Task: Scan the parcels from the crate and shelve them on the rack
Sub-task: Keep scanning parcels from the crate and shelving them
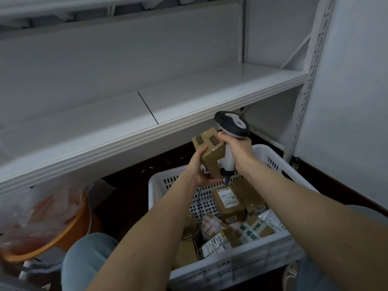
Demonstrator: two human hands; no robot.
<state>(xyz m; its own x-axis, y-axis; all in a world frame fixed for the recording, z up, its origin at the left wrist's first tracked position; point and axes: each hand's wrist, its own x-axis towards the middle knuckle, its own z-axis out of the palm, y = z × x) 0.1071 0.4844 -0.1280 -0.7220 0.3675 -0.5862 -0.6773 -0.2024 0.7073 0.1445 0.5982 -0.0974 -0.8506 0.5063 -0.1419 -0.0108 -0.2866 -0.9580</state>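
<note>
Left hand (197, 169) is gripping a brown cardboard parcel (211, 153) from below and from the side, fingers curled round its lower edge, and is holding it tilted above the far end of the crate (273, 156). Right hand (238, 151) is clamping its fingers round the handle of a grey-and-white barcode scanner (233, 124), which is standing upright just beside the parcel; its cable (199, 201) is trailing down into the crate.

Progress, as judged from this view: the scanning step is under way for the held parcel, and shelving is not yet done for it. No parcel is showing on the visible part of the rack shelf (210, 89), while several others, among them a labelled box (228, 204) and taped packets, are lying in the crate. Most of the task therefore appears to be waiting.

Surroundings: the white perforated crate is sitting on a dark floor (130, 185) under the white metal rack, whose slotted upright (315, 59) is rising at the right against a pale wall (346, 101). An orange basin (69, 234) covered by a clear plastic bag (31, 211) is standing at the left.
</note>
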